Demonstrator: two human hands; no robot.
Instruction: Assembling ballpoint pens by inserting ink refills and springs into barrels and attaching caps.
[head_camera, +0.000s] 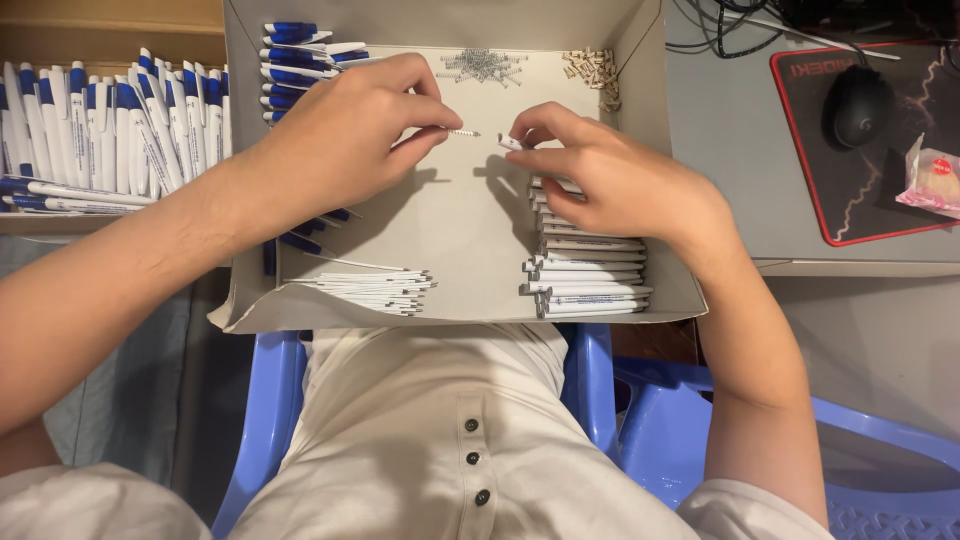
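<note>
Head view: L hand (345, 135) pinches a thin pen refill with spring (462, 132) betw. thumb + fingers, tip pointing toward R hand. R hand (610, 180) closed on a small white pen part (510, 143), fingertips only. Both hover over cardboard tray (470, 220) on lap. Under R hand: stack of white barrels (585, 275). Below L hand: bundle of refills (375, 290). Beyond hands: springs pile (482, 66), small tan bits (592, 66). Left of L hand: blue-white pens (110, 125). Right of R hand: mouse (858, 105) on surface.
</note>
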